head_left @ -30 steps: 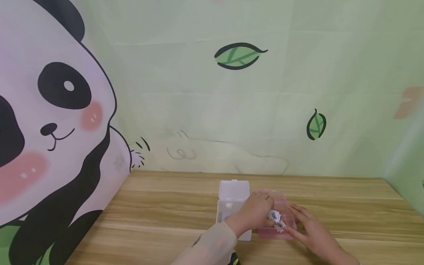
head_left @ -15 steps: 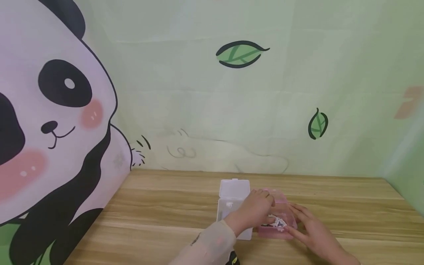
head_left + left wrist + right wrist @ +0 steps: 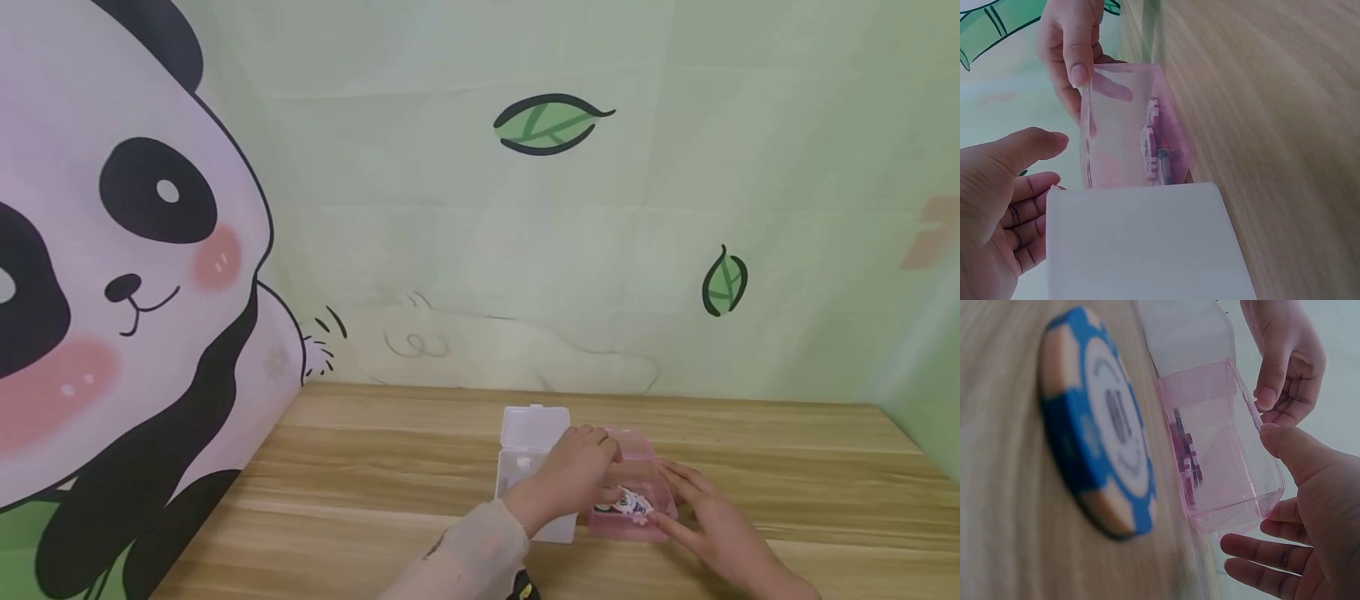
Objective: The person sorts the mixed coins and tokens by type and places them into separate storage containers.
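In the head view, a clear pink plastic box (image 3: 628, 528) stands lidded back on the table, with several white-patterned poker chips (image 3: 632, 505) inside. My left hand (image 3: 573, 471) is over its left side. The left wrist view shows this hand's thumb and fingers (image 3: 1038, 212) apart, with nothing between them. My right hand (image 3: 716, 525) holds the pink box at its right end, thumb on the rim and fingers against the outer wall, as the right wrist view shows. Left of the pink box stands an open white box (image 3: 557, 531), partly covered by my left hand and forearm.
A blue and cream poker chip (image 3: 1097, 425) appears large and close in the right wrist view, over the wooden table (image 3: 375, 467). A fabric backdrop (image 3: 420, 208) printed with a panda (image 3: 165, 333) and leaves rises behind the table.
A chip marked 500 showed upright by my left fingers a second ago; now the chips lie lower in the pink box. Both hands have stayed nearly in place.
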Available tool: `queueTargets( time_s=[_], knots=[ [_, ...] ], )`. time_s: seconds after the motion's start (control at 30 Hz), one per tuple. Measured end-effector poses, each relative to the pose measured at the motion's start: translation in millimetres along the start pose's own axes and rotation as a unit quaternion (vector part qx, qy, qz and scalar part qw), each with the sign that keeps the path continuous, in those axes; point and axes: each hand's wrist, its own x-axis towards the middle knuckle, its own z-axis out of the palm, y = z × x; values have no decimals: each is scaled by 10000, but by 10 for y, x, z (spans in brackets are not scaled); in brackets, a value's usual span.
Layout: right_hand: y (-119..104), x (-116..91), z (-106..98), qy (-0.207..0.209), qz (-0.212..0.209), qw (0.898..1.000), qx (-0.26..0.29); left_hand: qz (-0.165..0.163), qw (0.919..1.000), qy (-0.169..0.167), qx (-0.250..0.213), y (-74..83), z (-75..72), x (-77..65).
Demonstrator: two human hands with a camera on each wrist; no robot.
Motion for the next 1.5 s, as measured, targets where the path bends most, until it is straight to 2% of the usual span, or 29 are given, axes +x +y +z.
queueTargets(
  time_s=[0.63, 0.97, 1.1, 1.2, 1.33, 1.5],
  knots=[
    [1, -16, -1, -142, 51, 9999, -23, -53, 9998, 149, -121, 43, -103, -160],
    [13, -16, 3, -72, -11, 10000, -17, -33, 9996, 270, -96, 123, -117, -247],
    [16, -13, 5, -29, -48, 10000, -8, 131, 9976, 677, -9, 164, -106, -281],
    [11, -10, 4, -2, -66, 10000, 5, 271, 9945, 1003, -107, 195, -81, -313],
    [10, -9, 7, 9, -71, 10000, 0, 396, 9905, 1291, -257, 234, -47, -375],
    [10, -3, 5, -1, -62, 10000, 33, 704, 9843, 1602, -226, 285, -4, -455]
  ],
)
